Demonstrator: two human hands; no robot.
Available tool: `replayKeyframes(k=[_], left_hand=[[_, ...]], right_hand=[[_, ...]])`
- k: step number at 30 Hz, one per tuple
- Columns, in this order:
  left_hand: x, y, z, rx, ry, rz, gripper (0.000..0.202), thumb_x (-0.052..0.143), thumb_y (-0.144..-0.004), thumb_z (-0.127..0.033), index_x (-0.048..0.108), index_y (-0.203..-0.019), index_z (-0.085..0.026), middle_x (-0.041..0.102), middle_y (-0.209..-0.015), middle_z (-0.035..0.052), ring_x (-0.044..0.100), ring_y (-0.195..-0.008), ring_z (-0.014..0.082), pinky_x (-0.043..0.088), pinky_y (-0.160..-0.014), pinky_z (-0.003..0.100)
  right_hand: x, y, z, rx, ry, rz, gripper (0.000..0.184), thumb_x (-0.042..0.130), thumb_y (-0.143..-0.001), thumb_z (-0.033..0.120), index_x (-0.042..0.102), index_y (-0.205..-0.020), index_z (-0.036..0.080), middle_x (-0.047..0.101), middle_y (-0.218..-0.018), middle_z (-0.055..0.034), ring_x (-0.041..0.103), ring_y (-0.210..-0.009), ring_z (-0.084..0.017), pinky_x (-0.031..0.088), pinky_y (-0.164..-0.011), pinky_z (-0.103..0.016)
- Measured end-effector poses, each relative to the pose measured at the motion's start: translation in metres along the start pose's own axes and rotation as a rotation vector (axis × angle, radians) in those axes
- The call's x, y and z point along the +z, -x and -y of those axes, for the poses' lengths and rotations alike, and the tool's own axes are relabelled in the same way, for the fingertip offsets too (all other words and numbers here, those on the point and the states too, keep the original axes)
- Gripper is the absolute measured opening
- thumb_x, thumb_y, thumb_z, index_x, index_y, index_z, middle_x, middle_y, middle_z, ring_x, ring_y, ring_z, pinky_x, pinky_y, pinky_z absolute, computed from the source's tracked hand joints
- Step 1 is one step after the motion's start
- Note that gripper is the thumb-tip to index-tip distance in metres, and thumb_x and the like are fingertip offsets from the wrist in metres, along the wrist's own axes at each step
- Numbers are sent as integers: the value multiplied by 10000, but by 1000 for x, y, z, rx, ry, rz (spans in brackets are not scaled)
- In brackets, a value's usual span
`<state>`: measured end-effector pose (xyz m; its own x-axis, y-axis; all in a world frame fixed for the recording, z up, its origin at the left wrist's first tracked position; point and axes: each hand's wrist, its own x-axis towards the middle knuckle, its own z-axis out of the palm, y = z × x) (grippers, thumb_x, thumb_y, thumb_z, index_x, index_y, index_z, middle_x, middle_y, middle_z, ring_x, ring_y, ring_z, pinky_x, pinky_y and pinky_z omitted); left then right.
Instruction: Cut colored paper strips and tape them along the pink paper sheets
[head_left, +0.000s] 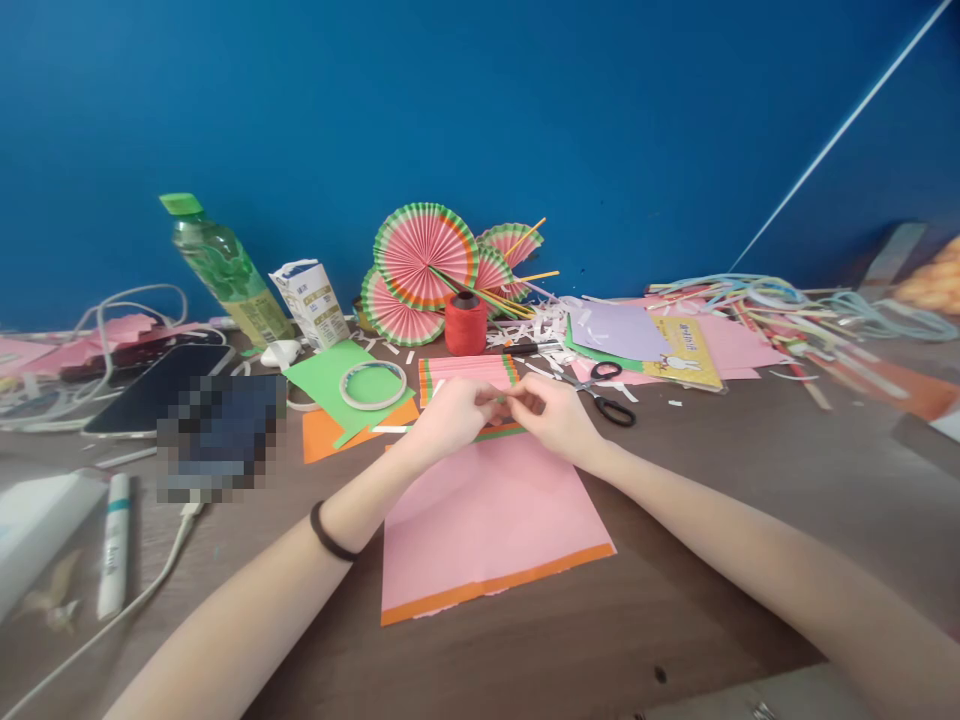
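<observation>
My left hand (461, 412) and my right hand (551, 415) meet fingertip to fingertip, thumbs and fingers pinched. What they pinch is too small to make out; a speck of green shows between them. Below them lies a flat pink paper sheet (495, 520) with an orange strip along its near edge and a green strip along its far edge. Just beyond my hands sits a pleated pink paper piece (465, 368) with orange and green ends, partly hidden by my fingers.
Scissors (611, 395) lie right of my hands, a tape roll (373, 386) on green paper (322, 370) to the left. Behind stand a red thread spool (466, 325), round paper fans (425, 255), a bottle (225, 265) and a carton (309, 305). A phone (161, 390) and cables lie left.
</observation>
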<state>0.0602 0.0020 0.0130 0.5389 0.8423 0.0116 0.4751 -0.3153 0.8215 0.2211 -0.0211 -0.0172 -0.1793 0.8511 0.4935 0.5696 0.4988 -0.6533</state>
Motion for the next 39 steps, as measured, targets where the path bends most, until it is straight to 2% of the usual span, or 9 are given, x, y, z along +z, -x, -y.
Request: replayKeyframes(k=[8,16,24,28,32,34,36,39], left_hand=[[0,-3,6,-27,100,-2,175,477,-713,-166,642,-765,-147,703,-787,46,656,-728,159,513,-689,245],[-1,3,-6,-31,-20,-19,187,445,-729,-198,629,-719,-166,698,-734,20,656,-724,162,487,-673,230],[-2,-3,6,-20,7,0,193,458,-728,-219,641,-750,-161,705,-796,36,649,-740,160,488,-714,249],[-5,-2,3,-59,61,29,187,485,-744,-266,631,-743,-149,701,-831,50,639,-682,141,485,-645,236],[-12,-1,-3,-113,36,47,229,496,-751,-326,623,-739,-136,700,-803,56,554,-489,94,404,-455,198],[-16,0,-4,-116,18,34,232,489,-751,-326,632,-769,-144,701,-774,41,475,-418,74,359,-411,198],[-19,0,-2,-114,-8,16,248,468,-761,-338,638,-746,-158,702,-785,26,431,-401,68,344,-410,207],[-23,-1,1,-84,-50,-3,304,450,-771,-357,618,-603,-168,697,-861,13,535,-564,97,385,-514,208]], right_hand=[[0,0,0,4,-27,7,111,489,-722,129,590,-747,169,596,-667,-13,513,-558,-113,420,-538,-238],[1,1,-1,-8,19,11,87,492,-721,140,569,-722,181,585,-663,-13,510,-559,-120,414,-534,-245],[0,1,-1,5,-7,15,112,477,-716,132,580,-722,175,565,-636,-5,509,-559,-118,410,-534,-240],[1,0,0,48,-60,5,109,482,-726,168,591,-727,179,584,-641,-4,522,-563,-119,413,-532,-243],[-4,-6,-2,137,-126,-59,89,501,-723,219,577,-721,173,588,-628,-1,520,-536,-116,422,-525,-248],[-12,-12,-7,203,-155,-107,95,499,-725,239,565,-716,171,557,-577,13,511,-500,-113,426,-520,-255],[-21,-19,-15,269,-174,-175,104,508,-719,254,570,-718,170,547,-568,17,519,-492,-116,430,-526,-264],[-36,-27,-34,389,-221,-336,140,522,-709,299,575,-708,169,551,-579,9,512,-478,-119,424,-506,-271]])
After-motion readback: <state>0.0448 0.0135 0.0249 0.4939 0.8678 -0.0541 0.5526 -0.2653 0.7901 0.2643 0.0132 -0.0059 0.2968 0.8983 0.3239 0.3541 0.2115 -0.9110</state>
